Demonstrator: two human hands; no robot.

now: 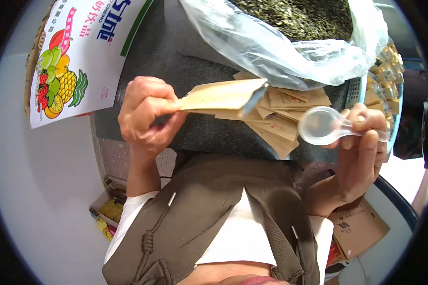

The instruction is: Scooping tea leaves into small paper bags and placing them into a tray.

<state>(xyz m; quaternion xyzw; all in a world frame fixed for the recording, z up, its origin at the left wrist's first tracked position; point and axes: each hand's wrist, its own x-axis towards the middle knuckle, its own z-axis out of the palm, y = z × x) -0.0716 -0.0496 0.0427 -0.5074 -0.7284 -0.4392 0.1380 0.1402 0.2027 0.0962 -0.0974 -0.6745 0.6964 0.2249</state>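
Note:
My left hand [149,114] pinches the end of a tan paper pouch [223,95]. The pouch lies on its side in the air, its parted mouth facing right. In my right hand [364,135], thumb and fingers close on the short handle of a clear plastic measuring scoop [318,126]; no leaves show in its round bowl. Below and behind the pouch, several flat paper pouches [283,130] lie in a loose, overlapping pile. Beyond them, a clear plastic bag [271,52] stands open, full of dried dark green leaves [304,19].
A light blue basket [359,88] at the right holds many small packed pouches [385,80]. A white sack printed with fruit [88,61] stands at the left. Dark grey cloth [142,76] covers the table. A cardboard box [359,228] sits low at the right, another box [109,204] low at the left.

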